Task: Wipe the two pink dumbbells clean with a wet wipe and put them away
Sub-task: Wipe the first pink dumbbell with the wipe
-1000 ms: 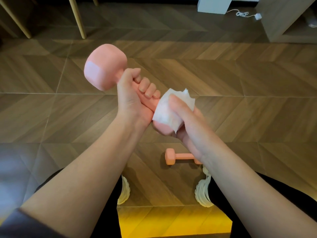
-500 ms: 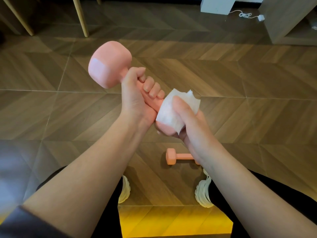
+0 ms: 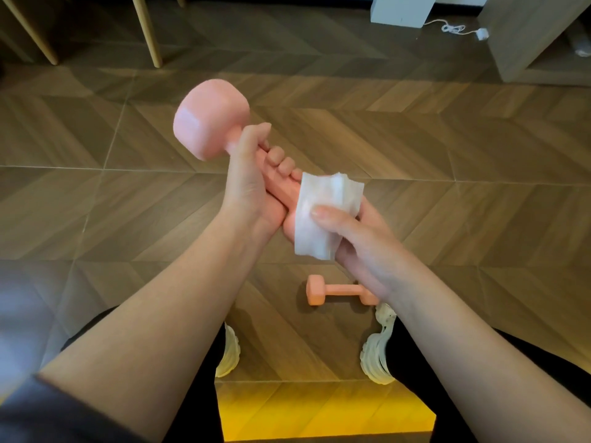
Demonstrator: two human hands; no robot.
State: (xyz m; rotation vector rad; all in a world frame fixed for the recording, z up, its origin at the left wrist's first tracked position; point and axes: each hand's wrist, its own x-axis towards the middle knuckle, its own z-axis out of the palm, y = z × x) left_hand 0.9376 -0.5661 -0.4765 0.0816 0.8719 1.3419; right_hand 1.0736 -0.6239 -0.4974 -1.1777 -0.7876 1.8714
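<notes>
My left hand grips the handle of a pink dumbbell, held in the air with one head up and to the left. A white wet wipe wraps the dumbbell's near head, and my right hand holds it there, thumb pressed on top. That near head is mostly hidden under the wipe. The second pink dumbbell lies on the wooden floor between my feet, its right end hidden behind my right wrist.
Wooden furniture legs stand at the far left. A white box with a white cable and a wooden cabinet are at the far right. My white shoes rest on the floor by a yellow seat edge.
The wipe has slid over the near head and spread wider, my right thumb now lying flatter across it. The dumbbell's far head shifted slightly right.
</notes>
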